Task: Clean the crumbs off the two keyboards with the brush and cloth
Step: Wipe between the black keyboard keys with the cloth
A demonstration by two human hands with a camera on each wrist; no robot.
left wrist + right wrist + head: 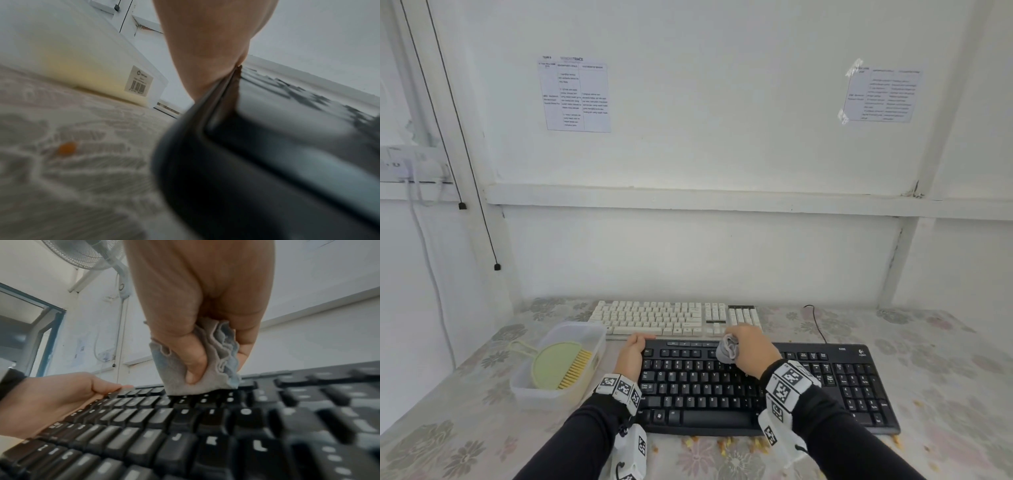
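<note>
Right now the right hand [751, 346] is pinching a bunched grey cloth [727, 350] between thumb and curled fingers, and is pressing its lower fold onto the upper key rows of the black keyboard [756, 387], which is lying along the worktop's near edge. The left hand [632, 354] is steadying that keyboard at its far left corner, thumb on top and fingers wrapped over the rim, so its grip is closed on the casing. The white keyboard [654, 317] is lying just behind, nearer the worktop's far edge, touched by neither hand. The brush [563, 366] is resting inside a clear plastic tub [524, 383] by the worktop's left side.

Several risks are showing. Crumbs [726, 443] are lying along the near edge in front of the black keyboard, and a careless sweep toward the person is likely to push more onto the floral cloth or off the worktop. A bunched cloth is probably pressing debris down between the keys rather than lifting it, work the brush suits better. If the left hand's hold is slackening, the keyboard could skid toward the tub. Hard rubbing may also catch a keycap's edge.
</note>
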